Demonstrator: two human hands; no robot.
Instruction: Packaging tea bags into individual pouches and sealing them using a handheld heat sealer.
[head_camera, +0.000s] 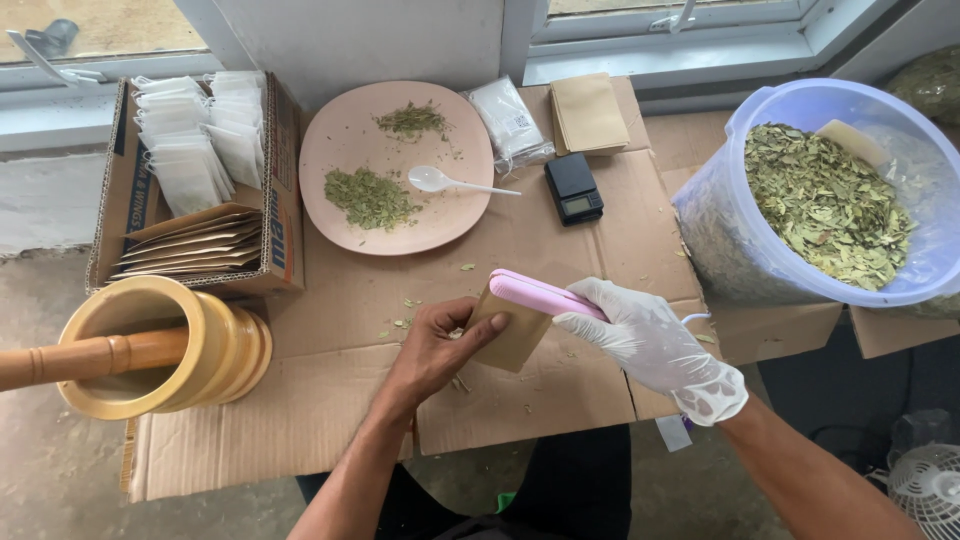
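— Two hands on one small packet, is that right?

— Yes. The left hand (432, 345), bare, pinches a brown paper pouch (512, 335) by its left edge, thumb on top and fingers curled beneath. The right hand (650, 345), in a white glove, is closed around a pink sealing clamp (545, 293), and the clamp sits across the top edge of the pouch, touching it.

— Where is the pouch itself?

— Low over the flattened cardboard (560, 390) that covers the work surface, near its front edge, tilted with its top toward the right hand. Whether it rests on the cardboard or hangs just above it, I cannot tell.

— What lies just behind?

— Loose leaf crumbs on the cardboard, then a pink plate (345, 135) with two heaps of crushed green leaves and a white plastic spoon (445, 181) lying on it. Right of the plate sits a small black pocket scale (574, 188), and behind that a stack of brown pouches (588, 113) beside a clear bag of white packets (510, 122).

— And further out?

— At the right, a big clear plastic tub (720, 240) filled with dried green leaves. At the left, a cardboard box (282, 220) holding white filter bags and more brown pouches, and in front of it a wooden mortar (205, 350) with its pestle (90, 358) leaning out to the left. A small white fan (928, 485) shows in the bottom right corner.
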